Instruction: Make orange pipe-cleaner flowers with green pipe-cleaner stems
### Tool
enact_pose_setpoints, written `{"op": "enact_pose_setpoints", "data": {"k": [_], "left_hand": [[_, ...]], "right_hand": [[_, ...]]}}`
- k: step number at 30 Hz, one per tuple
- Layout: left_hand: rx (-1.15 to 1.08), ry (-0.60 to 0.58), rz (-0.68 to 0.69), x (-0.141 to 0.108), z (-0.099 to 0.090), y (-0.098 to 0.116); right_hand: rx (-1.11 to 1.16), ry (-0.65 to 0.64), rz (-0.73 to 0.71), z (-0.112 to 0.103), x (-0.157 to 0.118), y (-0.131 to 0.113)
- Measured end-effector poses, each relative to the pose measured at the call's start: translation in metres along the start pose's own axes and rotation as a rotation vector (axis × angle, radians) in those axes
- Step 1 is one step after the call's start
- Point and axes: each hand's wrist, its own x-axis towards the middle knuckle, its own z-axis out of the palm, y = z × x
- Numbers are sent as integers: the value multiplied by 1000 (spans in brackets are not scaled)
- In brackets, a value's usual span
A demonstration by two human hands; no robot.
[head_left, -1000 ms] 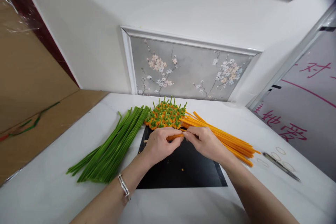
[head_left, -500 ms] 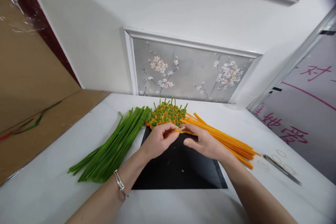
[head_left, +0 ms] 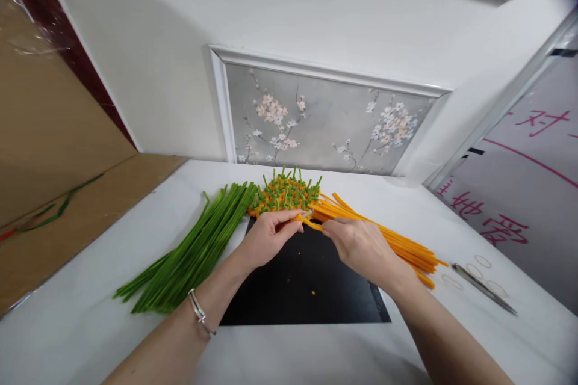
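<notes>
Over the black mat (head_left: 302, 289), my left hand (head_left: 271, 237) pinches an orange pipe cleaner (head_left: 313, 225) around a thin pale stick (head_left: 308, 215). My right hand (head_left: 361, 246) grips the other end of that pipe cleaner, with a short stretch running between the hands. Behind them lies a heap of small orange and green pipe-cleaner pieces (head_left: 286, 192), several green ends pointing up. Green pipe cleaners (head_left: 194, 258) lie in a bundle to the left. A bundle of orange pipe cleaners (head_left: 392, 237) extends to the right, partly behind my right hand.
A slim, pointed metal tool (head_left: 484, 289) and several pale thin rings (head_left: 483, 261) rest on the white table (head_left: 289, 355) at right. Cardboard (head_left: 90, 210) borders the left side. A wall with a floral panel (head_left: 320, 120) rises behind. Tiny orange scraps dot the mat.
My right hand has closed on the orange pipe cleaner and moved slightly right, drawing it out from my left hand. The left hand has shifted slightly left.
</notes>
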Motion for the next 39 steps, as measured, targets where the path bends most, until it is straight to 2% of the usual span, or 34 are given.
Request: {"op": "enact_pose_setpoints", "data": {"k": [3,7,12,20,24,30,35,39], "left_hand": [[36,-53,38,-1,-1,1],[116,-27,31,0,1,-6],[195,-4,116,0,4,-14],[403,-91,243,-5,12,0],[423,-119,230,-7,15,7],[348,-111,152,-9,20,4],[348,-108,111,-11,22,10],[321,-65,104,-12,23,12]], "right_hand": [[-68,5,19,-2,-1,2],[-37,-15,-35,-9,-4,-1],[0,78,-75,-19,-6,-8],[141,175,-104,-18,-3,-7],[252,221,-72,-16,0,-4],[437,276,-25,-9,5,5],[468,240,30,-4,8,12],[475,142,40,4,10,16]]}}
